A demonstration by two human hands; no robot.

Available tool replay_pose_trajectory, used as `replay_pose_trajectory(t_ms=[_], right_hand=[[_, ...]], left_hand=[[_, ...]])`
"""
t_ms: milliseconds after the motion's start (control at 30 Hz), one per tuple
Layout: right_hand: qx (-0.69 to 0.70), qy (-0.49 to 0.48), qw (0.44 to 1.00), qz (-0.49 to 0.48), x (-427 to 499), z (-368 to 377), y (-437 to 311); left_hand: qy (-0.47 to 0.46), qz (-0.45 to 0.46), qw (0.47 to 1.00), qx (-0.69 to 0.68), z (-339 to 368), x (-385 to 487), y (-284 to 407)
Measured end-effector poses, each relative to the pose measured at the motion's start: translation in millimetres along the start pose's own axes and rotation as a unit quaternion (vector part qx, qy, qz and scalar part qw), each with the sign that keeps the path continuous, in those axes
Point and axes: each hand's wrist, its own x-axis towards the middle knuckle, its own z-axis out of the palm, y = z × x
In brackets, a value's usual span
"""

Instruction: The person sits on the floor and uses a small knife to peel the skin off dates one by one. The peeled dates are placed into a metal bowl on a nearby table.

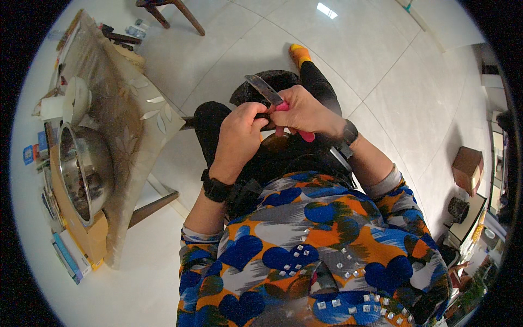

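Observation:
My right hand grips a knife by its pink handle. Its dark-stained blade points up and to the left, above my fingers. Close beside it, my left hand has thumb and forefinger pinched on a small dark piece, mostly covered by the fingers. Both hands meet above my lap, between my knees. Just beyond them a black plastic bag is partly hidden by the hands and blade. A brown rounded thing shows below the hands; what it is I cannot tell.
At left stands a table with a clear-covered floral cloth. On it are a stainless steel bowl, a white bowl and several boxes or books. A wooden stool is beyond on the tiled floor. A brown box sits at right.

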Motion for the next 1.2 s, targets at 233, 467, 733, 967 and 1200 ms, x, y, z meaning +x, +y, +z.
replay_pose_trajectory(t_ms=[233,467,733,967,1200], right_hand=[[0.009,0.062,0.998,-0.014,5,11,3],[0.025,0.089,0.996,-0.002,5,15,0],[0.044,0.083,0.996,0.010,6,12,2],[0.071,0.075,0.995,0.019,0,9,-4],[0.112,0.073,0.991,0.024,-2,10,-3]], left_hand=[[0.016,0.023,0.999,0.032,5,3,-5],[0.027,0.015,0.999,0.037,11,6,-9],[-0.018,-0.046,0.995,-0.089,8,10,-21],[-0.052,-0.070,0.982,-0.168,5,8,-27],[-0.068,-0.098,0.962,-0.244,3,6,-28]])
